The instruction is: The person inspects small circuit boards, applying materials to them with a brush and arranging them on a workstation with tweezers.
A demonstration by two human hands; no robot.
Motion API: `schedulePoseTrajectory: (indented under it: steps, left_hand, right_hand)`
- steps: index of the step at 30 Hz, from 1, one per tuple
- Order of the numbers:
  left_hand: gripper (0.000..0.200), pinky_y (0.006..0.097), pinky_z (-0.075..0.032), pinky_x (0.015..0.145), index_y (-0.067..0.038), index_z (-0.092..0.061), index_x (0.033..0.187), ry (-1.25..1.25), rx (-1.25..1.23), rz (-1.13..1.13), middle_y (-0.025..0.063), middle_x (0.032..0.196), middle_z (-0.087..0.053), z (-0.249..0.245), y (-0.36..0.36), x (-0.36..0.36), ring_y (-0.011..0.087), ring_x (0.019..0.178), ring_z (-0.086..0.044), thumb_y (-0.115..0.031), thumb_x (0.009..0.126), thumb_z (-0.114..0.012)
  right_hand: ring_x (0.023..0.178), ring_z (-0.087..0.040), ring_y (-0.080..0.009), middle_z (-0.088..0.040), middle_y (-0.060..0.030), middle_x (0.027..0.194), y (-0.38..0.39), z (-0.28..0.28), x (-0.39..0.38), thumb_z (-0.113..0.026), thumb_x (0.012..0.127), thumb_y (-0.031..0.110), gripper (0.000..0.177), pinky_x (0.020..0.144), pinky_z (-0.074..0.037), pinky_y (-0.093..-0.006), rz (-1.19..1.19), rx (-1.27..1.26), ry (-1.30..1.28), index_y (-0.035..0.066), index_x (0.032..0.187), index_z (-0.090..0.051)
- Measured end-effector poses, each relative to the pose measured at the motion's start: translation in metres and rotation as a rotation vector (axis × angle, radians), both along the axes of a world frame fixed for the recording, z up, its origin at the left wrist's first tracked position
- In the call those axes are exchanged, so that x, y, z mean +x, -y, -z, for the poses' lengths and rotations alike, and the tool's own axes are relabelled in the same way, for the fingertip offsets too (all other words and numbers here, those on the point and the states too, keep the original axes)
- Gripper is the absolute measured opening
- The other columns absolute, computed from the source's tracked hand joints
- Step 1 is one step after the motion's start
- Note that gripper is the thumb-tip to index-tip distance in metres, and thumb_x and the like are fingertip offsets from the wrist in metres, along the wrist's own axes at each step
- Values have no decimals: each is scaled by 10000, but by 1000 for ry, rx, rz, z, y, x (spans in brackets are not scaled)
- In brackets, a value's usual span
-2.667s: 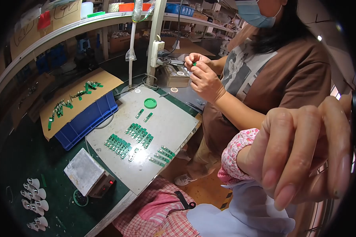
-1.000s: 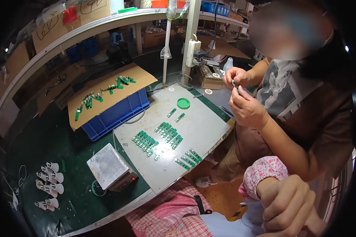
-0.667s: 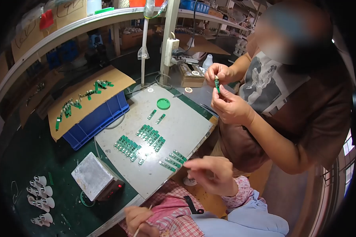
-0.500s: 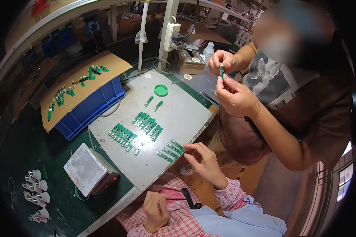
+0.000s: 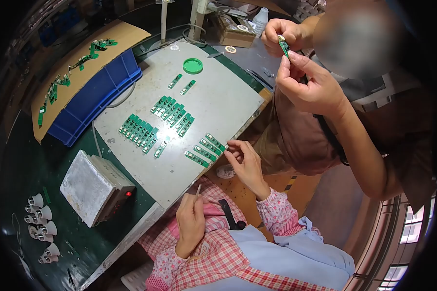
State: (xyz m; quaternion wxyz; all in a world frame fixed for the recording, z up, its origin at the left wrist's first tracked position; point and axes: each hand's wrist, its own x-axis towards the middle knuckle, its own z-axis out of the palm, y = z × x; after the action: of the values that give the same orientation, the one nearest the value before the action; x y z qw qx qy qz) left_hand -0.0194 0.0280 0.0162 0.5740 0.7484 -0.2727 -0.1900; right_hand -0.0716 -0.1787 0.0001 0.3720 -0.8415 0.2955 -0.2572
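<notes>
My left hand point(image 5: 191, 224) is closed above my lap, with the tip of a thin pale stick point(image 5: 199, 189) poking up from the fingers. The stick's lower part is hidden. At the front edge of the grey board, my right hand point(image 5: 247, 166) has thumb and forefinger at the near end of a narrow green circuit board point(image 5: 212, 146). A few similar boards lie beside that one in a slanted group. Further back are a block of circuit boards point(image 5: 139, 133) and another group point(image 5: 169, 110). Two single boards point(image 5: 181, 87) lie near a round green lid point(image 5: 193, 66).
A co-worker's hands point(image 5: 308, 80) hold a green circuit board at the upper right. Left stand a blue crate point(image 5: 90, 99) topped with cardboard point(image 5: 48, 92) bearing boards, a metal-topped box point(image 5: 90, 186) with a red light, and several white lamp bases point(image 5: 43, 213).
The view has shifted, so the table appears higher. My left hand has risen, and the pale stick shows more clearly. My right thumb and forefinger have drawn closer together at the board's end.
</notes>
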Motion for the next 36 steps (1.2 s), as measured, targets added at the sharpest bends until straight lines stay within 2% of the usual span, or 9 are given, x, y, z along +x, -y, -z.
schedulePoseTrajectory:
  steps: [7,10,13,14,20,23,24,28,36]
  left_hand:
    - [199,378,-422,622,38,-588,829,-1,25,11,163,762,-546,7,2,-1,311,682,-556,-66,959,-481]
    - [210,379,-419,613,33,-588,822,6,29,22,158,753,-547,10,2,-1,305,671,-552,-77,964,-480]
    - [210,380,-418,609,34,-588,822,7,24,30,153,747,-553,15,1,-1,302,667,-556,-80,964,-484]
    - [210,380,-419,609,34,-588,822,1,29,34,153,747,-556,15,1,-2,303,667,-558,-80,964,-484]
    - [194,377,-422,605,37,-590,838,-14,20,63,156,753,-569,15,1,0,308,671,-568,-75,960,-490]
    - [161,378,-426,605,34,-589,858,-13,-21,58,158,752,-562,13,2,2,313,668,-564,-58,954,-499]
    - [158,379,-427,608,34,-589,863,-21,-12,59,159,754,-560,14,2,2,314,669,-562,-57,955,-499]
    - [166,380,-428,613,38,-589,865,-35,-18,57,161,760,-558,21,-3,2,313,673,-558,-60,961,-496]
    - [184,399,-427,620,24,-587,853,-61,12,73,159,765,-563,22,2,4,325,680,-557,-89,969,-498]
  right_hand:
    - [730,-642,-182,-647,-92,964,2,-4,-3,-692,866,131,265,646,-520,-293,5,-13,20,38,1104,-619]
    - [713,-576,-85,-620,-50,915,3,-5,-3,-695,867,77,232,625,-473,-214,13,0,55,22,1085,-637]
    - [704,-575,-87,-619,-52,916,4,-5,-2,-693,868,74,225,624,-474,-213,-2,-12,63,22,1080,-639]
    - [717,-639,-170,-644,-82,940,3,-8,-2,-691,865,111,227,652,-524,-286,-2,-6,45,37,1072,-636]
    - [688,-623,-148,-645,-70,858,1,0,2,-691,861,99,236,636,-512,-274,-18,13,0,28,1076,-625]
    - [682,-560,-64,-623,-20,822,-1,1,5,-689,873,75,258,620,-470,-207,-8,32,-3,3,1109,-612]
    - [657,-602,-129,-639,-70,805,0,3,5,-679,872,108,256,612,-504,-265,-12,-4,10,6,1096,-609]
    - [664,-574,-91,-635,-45,814,-4,5,7,-664,893,114,250,629,-489,-237,-12,100,5,2,1110,-609]
    - [677,-547,-59,-627,-26,832,-5,7,8,-668,898,118,243,634,-471,-211,0,150,36,2,1106,-614]
